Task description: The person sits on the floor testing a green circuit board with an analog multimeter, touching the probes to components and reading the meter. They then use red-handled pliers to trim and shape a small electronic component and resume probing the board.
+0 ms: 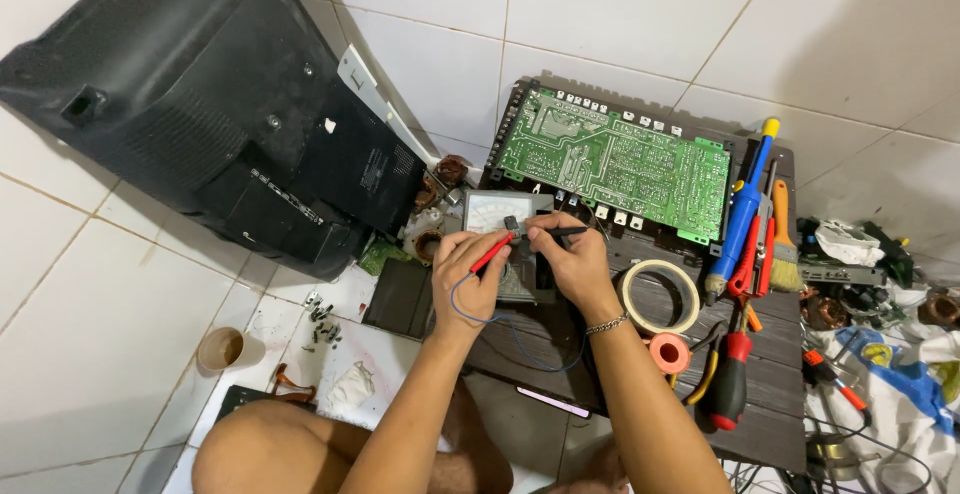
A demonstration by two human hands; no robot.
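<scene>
a white tiled floor [120, 354] carried a dark slatted counter [770, 424] littered with tools. at its near-left part the left hand [468, 279] pinched a red probe [492, 252] between its fingers, and the right hand [570, 254] pinched a black probe [568, 231], both tips meeting at a small dark part too tiny to identify. under them lay an analog meter [487, 212], its lower half hidden by the hands. behind it sat a green circuit board [620, 159]. a tape roll [660, 296] lay just right of the right wrist. a black television back cover [200, 104] leaned left, partly cut off.
</scene>
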